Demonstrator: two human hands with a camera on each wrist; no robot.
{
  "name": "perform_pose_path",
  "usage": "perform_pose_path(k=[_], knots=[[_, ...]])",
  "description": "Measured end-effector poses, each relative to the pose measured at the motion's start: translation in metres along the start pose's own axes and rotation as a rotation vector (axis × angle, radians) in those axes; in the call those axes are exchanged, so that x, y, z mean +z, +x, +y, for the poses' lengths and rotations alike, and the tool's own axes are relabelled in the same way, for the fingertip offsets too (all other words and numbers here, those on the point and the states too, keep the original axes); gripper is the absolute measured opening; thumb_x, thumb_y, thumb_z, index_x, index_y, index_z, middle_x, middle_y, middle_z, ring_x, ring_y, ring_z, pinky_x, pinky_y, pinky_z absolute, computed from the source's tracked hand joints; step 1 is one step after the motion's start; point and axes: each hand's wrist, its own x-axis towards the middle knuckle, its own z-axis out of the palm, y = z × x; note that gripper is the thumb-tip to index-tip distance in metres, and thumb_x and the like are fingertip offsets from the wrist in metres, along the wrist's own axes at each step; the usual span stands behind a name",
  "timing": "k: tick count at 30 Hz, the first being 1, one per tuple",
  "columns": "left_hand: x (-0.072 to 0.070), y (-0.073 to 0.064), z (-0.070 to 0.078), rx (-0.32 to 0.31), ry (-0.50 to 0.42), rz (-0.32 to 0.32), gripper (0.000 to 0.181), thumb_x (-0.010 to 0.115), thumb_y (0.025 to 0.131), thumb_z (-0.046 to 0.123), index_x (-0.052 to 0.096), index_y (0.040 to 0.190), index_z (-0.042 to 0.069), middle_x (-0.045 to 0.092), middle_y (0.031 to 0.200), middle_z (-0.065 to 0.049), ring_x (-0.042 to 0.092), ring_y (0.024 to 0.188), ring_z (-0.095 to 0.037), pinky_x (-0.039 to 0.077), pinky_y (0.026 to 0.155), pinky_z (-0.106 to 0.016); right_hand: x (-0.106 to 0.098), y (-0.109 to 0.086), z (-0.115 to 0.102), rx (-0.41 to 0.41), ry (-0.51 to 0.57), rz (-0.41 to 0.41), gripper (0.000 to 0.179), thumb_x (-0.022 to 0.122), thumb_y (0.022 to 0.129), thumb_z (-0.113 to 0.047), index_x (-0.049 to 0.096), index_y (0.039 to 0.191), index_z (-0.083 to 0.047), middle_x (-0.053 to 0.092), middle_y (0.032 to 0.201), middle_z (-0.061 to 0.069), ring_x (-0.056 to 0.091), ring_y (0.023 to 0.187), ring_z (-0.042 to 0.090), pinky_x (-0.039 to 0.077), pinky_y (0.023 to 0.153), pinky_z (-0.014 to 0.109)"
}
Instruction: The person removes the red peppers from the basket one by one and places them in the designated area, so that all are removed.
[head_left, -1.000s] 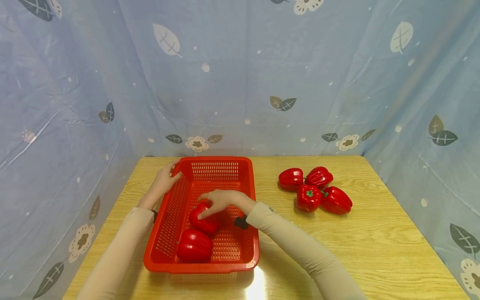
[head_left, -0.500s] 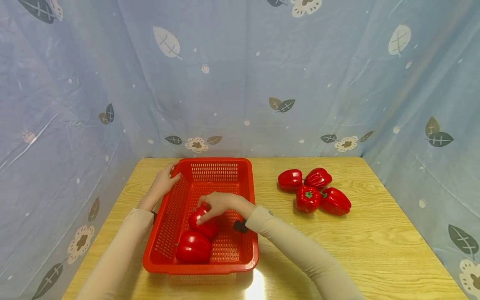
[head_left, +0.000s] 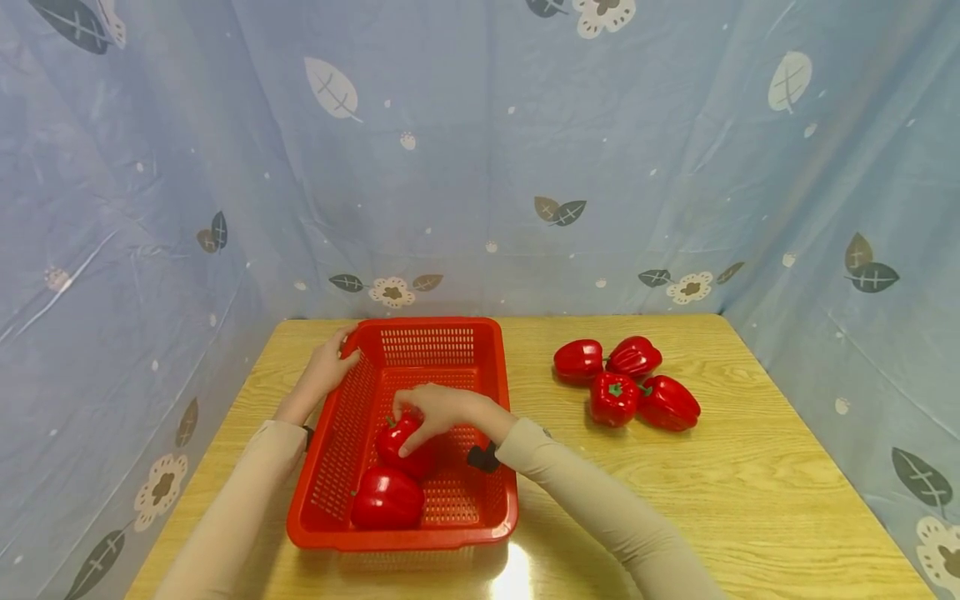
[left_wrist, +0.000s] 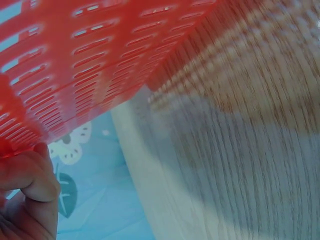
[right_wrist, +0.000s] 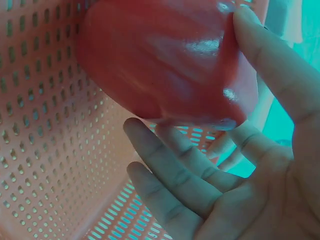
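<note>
A red plastic basket with slotted walls stands on the table. At its far left corner my left hand grips the rim; in the left wrist view, curled fingers show against the basket wall. Inside the basket, my right hand reaches over a red bell pepper and holds it between thumb and index finger. From the right wrist, the thumb lies along this glossy pepper's side and the other fingers spread loosely below it. A second red bell pepper lies just nearer, in the front left of the basket.
Several red bell peppers lie clustered on the wooden table to the right of the basket. A blue patterned curtain surrounds the table at the back and sides.
My right hand has shifted slightly over the far pepper, which has turned a little so its green stem shows. My left hand keeps its place on the rim.
</note>
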Motion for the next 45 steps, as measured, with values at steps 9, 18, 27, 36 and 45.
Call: perform_pose_path(k=[9, 18, 27, 36, 45], knots=[[0.0, 0.001, 0.0, 0.001, 0.011, 0.006, 0.053, 0.05, 0.093, 0.011, 0.032, 0.141, 0.0, 0.052, 0.122, -0.032, 0.058, 0.093, -0.037, 0.05, 0.075, -0.046, -0.011, -0.008, -0.002, 0.008, -0.026, 0.078, 0.044, 0.077, 0.073, -0.039, 0.051, 0.101, -0.018, 0.055, 0.095, -0.007, 0.047, 0.083, 0.009, 0.042, 0.07, 0.019], [0.0, 0.002, 0.0, -0.005, 0.031, 0.002, 0.054, 0.05, 0.093, 0.012, 0.031, 0.141, -0.002, 0.05, 0.124, -0.033, 0.057, 0.097, -0.039, 0.048, 0.079, -0.048, -0.024, -0.02, 0.003, 0.001, 0.023, 0.174, 0.046, 0.078, 0.071, -0.04, 0.051, 0.101, -0.018, 0.056, 0.099, -0.007, 0.051, 0.088, 0.011, 0.045, 0.073, 0.021], [0.001, 0.001, -0.001, -0.005, 0.028, 0.0, 0.054, 0.05, 0.093, 0.011, 0.031, 0.142, -0.001, 0.05, 0.125, -0.032, 0.056, 0.101, -0.041, 0.047, 0.08, -0.05, -0.032, -0.035, 0.008, -0.004, 0.036, 0.241, 0.046, 0.078, 0.072, -0.04, 0.051, 0.102, -0.018, 0.055, 0.102, -0.006, 0.05, 0.09, 0.01, 0.045, 0.073, 0.021], [0.0, 0.001, -0.001, 0.01, 0.018, 0.009, 0.053, 0.05, 0.092, 0.01, 0.032, 0.14, -0.002, 0.057, 0.112, -0.03, 0.059, 0.091, -0.036, 0.051, 0.074, -0.045, -0.041, -0.049, 0.013, -0.024, 0.074, 0.319, 0.046, 0.078, 0.073, -0.037, 0.052, 0.103, -0.015, 0.056, 0.106, -0.005, 0.053, 0.103, 0.014, 0.046, 0.088, 0.033], [-0.001, 0.001, 0.0, 0.018, 0.012, 0.005, 0.053, 0.05, 0.092, 0.009, 0.032, 0.14, -0.004, 0.057, 0.11, -0.03, 0.059, 0.091, -0.036, 0.051, 0.074, -0.045, -0.047, -0.061, 0.022, -0.014, 0.122, 0.392, 0.045, 0.079, 0.072, -0.036, 0.051, 0.101, -0.017, 0.056, 0.108, -0.005, 0.054, 0.099, 0.011, 0.048, 0.081, 0.027]])
